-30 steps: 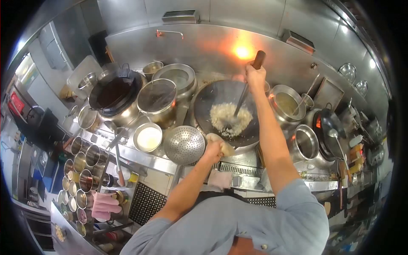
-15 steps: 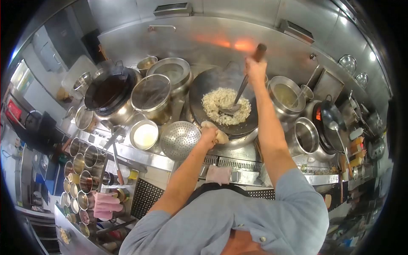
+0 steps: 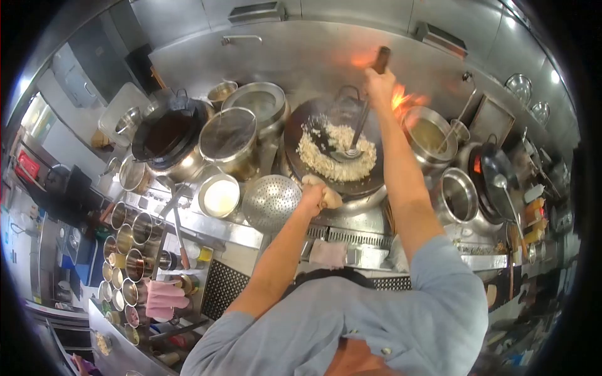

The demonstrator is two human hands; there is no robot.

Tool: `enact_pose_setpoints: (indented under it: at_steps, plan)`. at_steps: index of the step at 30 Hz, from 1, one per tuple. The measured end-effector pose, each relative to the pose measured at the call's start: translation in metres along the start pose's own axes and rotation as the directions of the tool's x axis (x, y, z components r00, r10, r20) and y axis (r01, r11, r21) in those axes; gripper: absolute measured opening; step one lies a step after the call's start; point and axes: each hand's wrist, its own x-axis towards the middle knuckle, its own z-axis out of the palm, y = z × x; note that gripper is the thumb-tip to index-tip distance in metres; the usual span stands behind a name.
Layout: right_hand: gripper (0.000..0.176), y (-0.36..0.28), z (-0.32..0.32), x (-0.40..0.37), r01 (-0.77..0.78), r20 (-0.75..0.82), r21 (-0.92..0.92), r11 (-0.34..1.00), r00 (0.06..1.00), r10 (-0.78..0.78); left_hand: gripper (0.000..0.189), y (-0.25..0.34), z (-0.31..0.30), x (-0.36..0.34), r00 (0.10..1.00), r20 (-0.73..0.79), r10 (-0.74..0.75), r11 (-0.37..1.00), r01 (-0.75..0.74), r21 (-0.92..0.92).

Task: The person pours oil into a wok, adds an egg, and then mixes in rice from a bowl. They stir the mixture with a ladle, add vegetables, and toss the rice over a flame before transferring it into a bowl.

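A dark wok (image 3: 297, 128) sits on the burner with fried rice (image 3: 348, 168) spread in its front and right part. My left hand (image 3: 311, 199) is closed on a pale folded cloth (image 3: 330, 198) at the wok's near rim; whatever lies under the cloth is hidden. High over the wok's right side, my right hand (image 3: 379, 88) wraps round the handle of a ladle (image 3: 359, 127). The ladle's bowl rests down in the rice. A perforated strainer (image 3: 271, 203) lies just left of my left hand.
Flames (image 3: 404, 100) rise behind my right forearm. A pot of liquid (image 3: 430, 135) stands right of the wok. To the left are a mesh-topped pot (image 3: 229, 135), a bowl of white contents (image 3: 219, 195) and another wok (image 3: 169, 133). Several seasoning tins (image 3: 135, 264) fill the left side.
The rice has shifted, with some grains thrown toward the wok's far left, baring its middle. Flames have flared up beside the wok. Both hands keep their grips.
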Motion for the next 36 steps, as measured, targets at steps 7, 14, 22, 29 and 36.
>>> enact_pose_setpoints:
  at_steps: [7,14,22,29,36]
  plan:
    - [0.003,-0.008,-0.062,0.005,0.036,-0.165,0.150,0.988,0.986,-0.011,0.039,0.001,-0.005,0.003,0.999,0.033,-0.005,1.000,0.005,-0.010]
    - [0.009,0.024,-0.090,-0.025,0.091,-0.253,0.368,0.925,0.967,0.006,0.021,0.002,0.010,-0.006,0.998,-0.025,-0.064,0.997,0.064,-0.034]
    - [0.002,-0.044,-0.002,-0.109,-0.128,0.254,-0.046,0.991,0.958,0.136,0.012,0.009,0.016,-0.013,0.998,-0.005,-0.065,0.997,0.064,-0.038]
    - [0.009,-0.026,-0.037,-0.021,-0.352,0.249,0.258,0.900,0.924,0.290,0.007,-0.011,0.043,-0.152,0.993,0.062,0.101,0.968,-0.084,-0.238]
    - [0.002,-0.057,-0.007,0.008,-0.106,0.032,0.159,0.982,0.994,0.102,0.021,-0.083,0.002,-0.101,0.983,0.146,-0.110,0.957,0.145,-0.250]
